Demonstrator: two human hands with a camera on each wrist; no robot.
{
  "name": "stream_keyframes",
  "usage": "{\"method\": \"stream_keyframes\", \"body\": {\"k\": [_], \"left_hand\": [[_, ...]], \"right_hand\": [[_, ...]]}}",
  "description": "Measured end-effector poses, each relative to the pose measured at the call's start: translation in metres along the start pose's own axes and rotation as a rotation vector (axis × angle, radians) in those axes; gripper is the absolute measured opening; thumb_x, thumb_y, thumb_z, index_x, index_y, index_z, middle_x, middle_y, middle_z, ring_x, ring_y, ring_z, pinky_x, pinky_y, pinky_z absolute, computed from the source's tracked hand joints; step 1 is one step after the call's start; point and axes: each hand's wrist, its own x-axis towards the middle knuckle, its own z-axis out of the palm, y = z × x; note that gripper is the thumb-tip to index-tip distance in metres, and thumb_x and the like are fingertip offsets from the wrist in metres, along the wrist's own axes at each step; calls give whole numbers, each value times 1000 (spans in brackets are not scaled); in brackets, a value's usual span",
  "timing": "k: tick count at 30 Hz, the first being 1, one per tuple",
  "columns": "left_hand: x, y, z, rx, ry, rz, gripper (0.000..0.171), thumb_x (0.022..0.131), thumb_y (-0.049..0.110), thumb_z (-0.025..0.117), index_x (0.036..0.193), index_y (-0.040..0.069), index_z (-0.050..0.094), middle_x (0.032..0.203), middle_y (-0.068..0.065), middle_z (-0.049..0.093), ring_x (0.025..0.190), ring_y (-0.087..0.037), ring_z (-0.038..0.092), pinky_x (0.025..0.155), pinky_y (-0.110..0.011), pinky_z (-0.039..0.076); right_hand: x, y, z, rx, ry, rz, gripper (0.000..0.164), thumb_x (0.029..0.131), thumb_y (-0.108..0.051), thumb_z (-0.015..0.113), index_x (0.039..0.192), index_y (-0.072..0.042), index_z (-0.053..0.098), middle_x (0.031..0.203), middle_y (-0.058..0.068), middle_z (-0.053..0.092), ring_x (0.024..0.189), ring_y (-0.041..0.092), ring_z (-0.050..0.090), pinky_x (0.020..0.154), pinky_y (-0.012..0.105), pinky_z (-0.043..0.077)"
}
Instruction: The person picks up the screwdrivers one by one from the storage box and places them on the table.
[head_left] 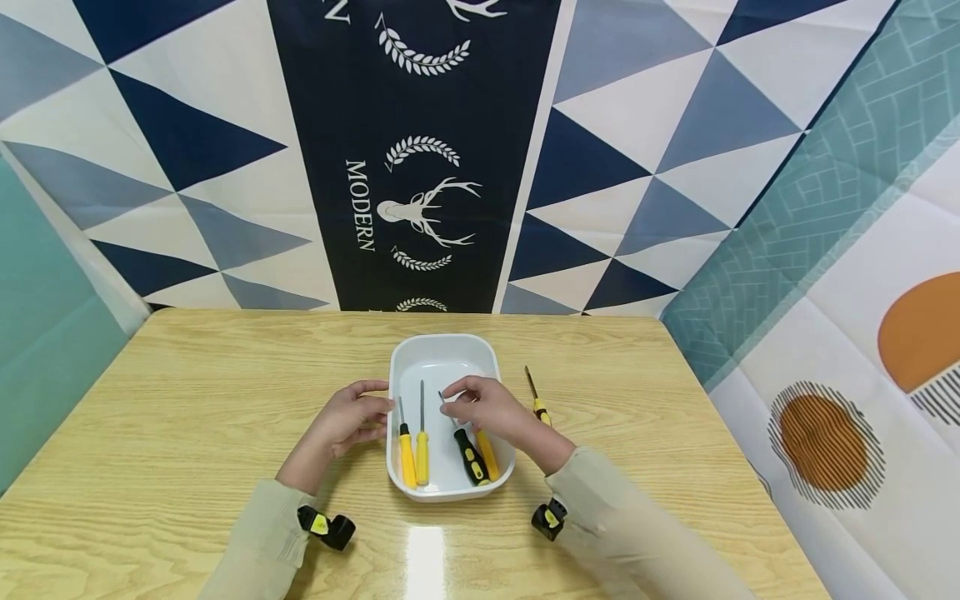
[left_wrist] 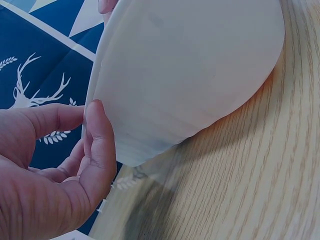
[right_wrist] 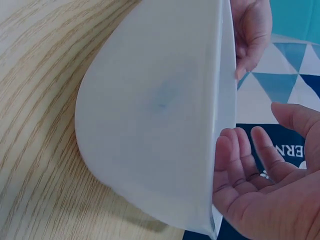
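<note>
A white plastic tub (head_left: 442, 343) stands on the table with several screwdrivers in it. My left hand (head_left: 356, 419) pinches its left rim, and the left wrist view shows a digit (left_wrist: 100, 145) against the outer wall. Over the tub's right half is my right hand (head_left: 487, 408), fingertips close to the shaft of a black-and-yellow screwdriver (head_left: 471, 457). In the right wrist view, the right hand's thumb and fingers (right_wrist: 267, 150) are spread apart at the rim, nothing between them. Two yellow screwdrivers (head_left: 422, 458) lie at left; another yellow handle (head_left: 487, 454) lies at right, its shaft hidden.
Outside the tub, to its right, a yellow-and-black screwdriver (head_left: 538, 403) lies on the wooden table (head_left: 262, 375), partly covered by the right forearm. A patterned cloth wall (head_left: 420, 167) rises behind the table's back edge.
</note>
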Motion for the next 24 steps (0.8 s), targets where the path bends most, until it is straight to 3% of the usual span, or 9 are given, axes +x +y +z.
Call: {"method": "stream_keyframes", "body": {"k": [7, 15, 24], "left_hand": [[-1, 1, 0, -8, -8, -2, 50, 82, 12, 58, 127, 3, 39, 85, -4, 59, 69, -11, 57, 66, -26, 55], [0, 0, 0, -10, -2, -7, 49, 82, 12, 58, 126, 4, 40, 87, -5, 59, 70, -12, 57, 65, -25, 54], [1, 1, 0, -12, 0, -12, 49, 82, 11, 57, 127, 4, 38, 88, -5, 59, 69, -11, 57, 64, -25, 54]], "right_hand": [[2, -1, 6, 14, -14, 45, 31, 83, -23, 60, 109, -6, 55, 94, 20, 57, 64, 23, 52, 55, 39, 49], [3, -4, 10, -7, 11, 84, 27, 82, -27, 60, 104, -12, 58, 93, 20, 57, 65, 24, 52, 57, 36, 50], [10, -4, 18, -15, 40, 144, 23, 81, -28, 61, 99, -14, 60, 92, 11, 59, 73, 24, 57, 59, 35, 52]]}}
